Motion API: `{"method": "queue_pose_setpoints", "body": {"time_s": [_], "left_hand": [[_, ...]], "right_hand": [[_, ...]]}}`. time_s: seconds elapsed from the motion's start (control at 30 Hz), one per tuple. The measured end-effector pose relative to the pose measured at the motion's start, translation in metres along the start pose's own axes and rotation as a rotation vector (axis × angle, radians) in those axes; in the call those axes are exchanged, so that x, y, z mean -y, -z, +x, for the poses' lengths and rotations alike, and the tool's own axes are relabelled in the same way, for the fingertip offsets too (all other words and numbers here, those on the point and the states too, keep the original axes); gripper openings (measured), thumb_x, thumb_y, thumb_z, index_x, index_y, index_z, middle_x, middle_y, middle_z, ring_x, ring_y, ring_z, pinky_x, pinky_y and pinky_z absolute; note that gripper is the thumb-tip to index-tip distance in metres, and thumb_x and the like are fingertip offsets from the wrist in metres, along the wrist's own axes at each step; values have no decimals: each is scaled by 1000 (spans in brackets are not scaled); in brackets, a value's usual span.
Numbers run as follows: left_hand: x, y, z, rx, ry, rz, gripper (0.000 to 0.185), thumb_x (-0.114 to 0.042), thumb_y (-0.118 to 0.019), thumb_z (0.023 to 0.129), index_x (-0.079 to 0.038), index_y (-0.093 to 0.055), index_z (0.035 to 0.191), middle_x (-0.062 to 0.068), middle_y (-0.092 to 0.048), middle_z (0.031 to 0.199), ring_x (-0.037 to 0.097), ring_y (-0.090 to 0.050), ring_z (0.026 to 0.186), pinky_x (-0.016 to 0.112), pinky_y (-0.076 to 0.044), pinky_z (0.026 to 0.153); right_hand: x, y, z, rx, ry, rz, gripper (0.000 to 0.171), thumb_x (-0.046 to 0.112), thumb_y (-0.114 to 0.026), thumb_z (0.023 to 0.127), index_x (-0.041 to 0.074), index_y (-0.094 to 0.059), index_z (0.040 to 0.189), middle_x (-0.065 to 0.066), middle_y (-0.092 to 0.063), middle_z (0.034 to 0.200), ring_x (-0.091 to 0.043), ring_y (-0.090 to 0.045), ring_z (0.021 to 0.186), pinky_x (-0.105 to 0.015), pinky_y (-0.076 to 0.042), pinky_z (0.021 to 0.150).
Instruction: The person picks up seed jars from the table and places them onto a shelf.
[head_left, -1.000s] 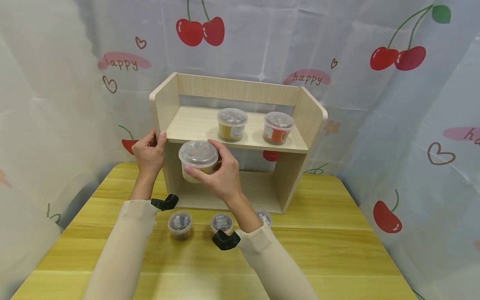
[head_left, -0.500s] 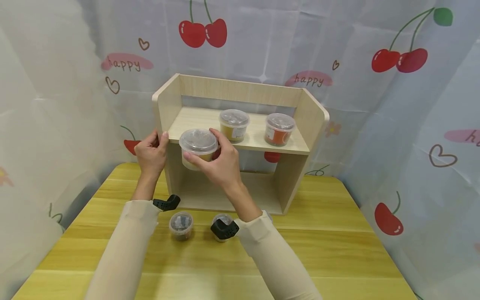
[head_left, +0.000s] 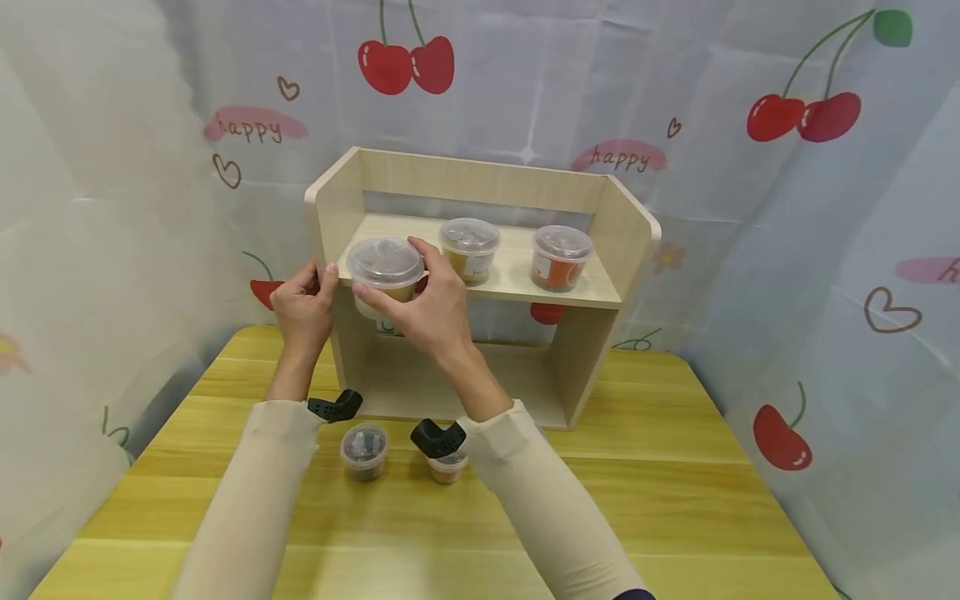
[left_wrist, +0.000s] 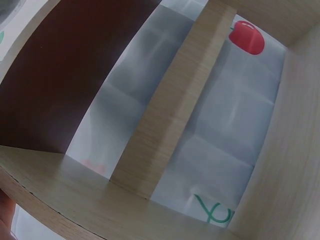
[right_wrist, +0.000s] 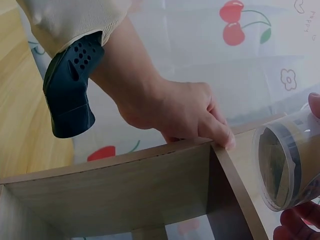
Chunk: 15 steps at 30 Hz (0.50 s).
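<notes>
Since a second ago the clear lidded plastic tub [head_left: 386,275] rose to the wooden shelf's [head_left: 480,283] upper-left front edge, right hand [head_left: 420,312] gripping it; left hand [head_left: 303,304] clutches the shelf's left side, probably steadying it.

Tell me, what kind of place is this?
Probably a little set-up corner for filming, not a real kitchen. A cherry-print curtain hangs all around a yellow wooden table, a small wooden shelf stands on it, and the right hand holds a lidded tub at the shelf.
</notes>
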<state>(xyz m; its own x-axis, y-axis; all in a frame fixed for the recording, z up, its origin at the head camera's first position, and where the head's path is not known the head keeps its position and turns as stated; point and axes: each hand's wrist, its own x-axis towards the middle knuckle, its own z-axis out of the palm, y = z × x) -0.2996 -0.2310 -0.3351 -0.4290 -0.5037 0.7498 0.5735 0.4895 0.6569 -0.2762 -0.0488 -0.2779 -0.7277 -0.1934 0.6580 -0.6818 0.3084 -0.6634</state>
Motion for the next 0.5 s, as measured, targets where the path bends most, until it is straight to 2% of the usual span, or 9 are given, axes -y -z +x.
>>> {"method": "queue_pose_setpoints", "body": {"time_s": [0.17, 0.33, 0.5], "left_hand": [[-23, 1, -4, -7, -19, -3, 23, -7, -64, 88, 14, -65, 79, -14, -50, 61, -6, -40, 53, 11, -32, 52], [-23, 3, -2, 7, -15, -12, 24, -8, -64, 89, 13, -66, 80, -18, -49, 60, -4, -40, 53, 12, -32, 52], [-24, 3, -1, 15, -52, -10, 19, -2, -66, 87, 15, -66, 81, -5, -51, 60, -2, -40, 53, 12, -32, 52]], "right_hand": [[3, -4, 8, 19, -16, 8, 83, 42, -85, 73, 5, -51, 139, -5, -61, 112, -15, -55, 77, -23, -46, 65], [8, -11, 22, -3, -18, 11, 79, 42, -86, 73, 7, -53, 136, -4, -63, 114, -14, -57, 84, -22, -47, 69], [9, -14, 32, -19, -17, -13, 78, 42, -86, 72, 7, -55, 134, -5, -63, 117, -14, -58, 94, -22, -48, 75]]}}
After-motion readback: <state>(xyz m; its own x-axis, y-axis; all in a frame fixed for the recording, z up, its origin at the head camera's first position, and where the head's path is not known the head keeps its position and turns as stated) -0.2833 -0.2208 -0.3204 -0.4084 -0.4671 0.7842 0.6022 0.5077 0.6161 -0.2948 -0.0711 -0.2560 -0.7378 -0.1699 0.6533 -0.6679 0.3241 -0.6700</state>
